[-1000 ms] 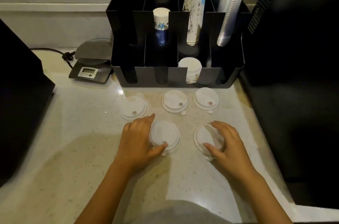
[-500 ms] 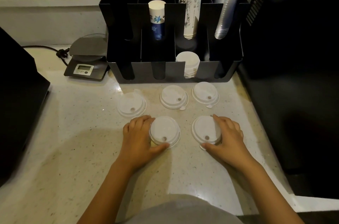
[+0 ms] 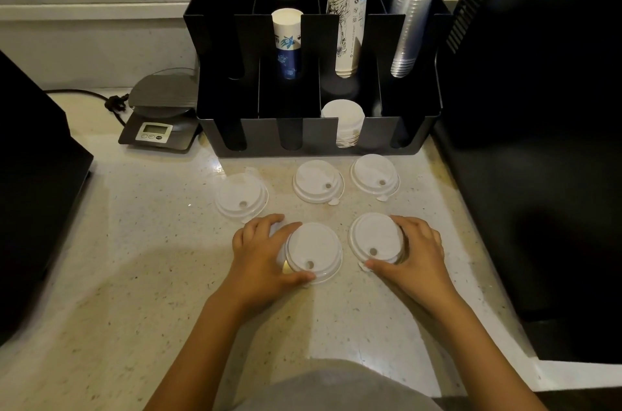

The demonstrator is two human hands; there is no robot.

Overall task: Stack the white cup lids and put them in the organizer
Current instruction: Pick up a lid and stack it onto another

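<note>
Now that both near lids have lifted off the counter (image 3: 134, 276) since a second ago, the left hand (image 3: 259, 255) clamps one lid (image 3: 314, 250) and the right hand (image 3: 415, 254) the other lid (image 3: 373, 237), so stacking can begin.

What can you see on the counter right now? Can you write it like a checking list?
Surface: speckled counter, bare where shown.
Job's things: five white lids, three loose; black organizer holds cup stacks and lids.
Clutter: small scale.
Grippers: left hand grips near-left lid; right hand grips near-right lid.
Cables: black cord beside scale.
Surroundings: dark machines either side; shelf behind.
</note>
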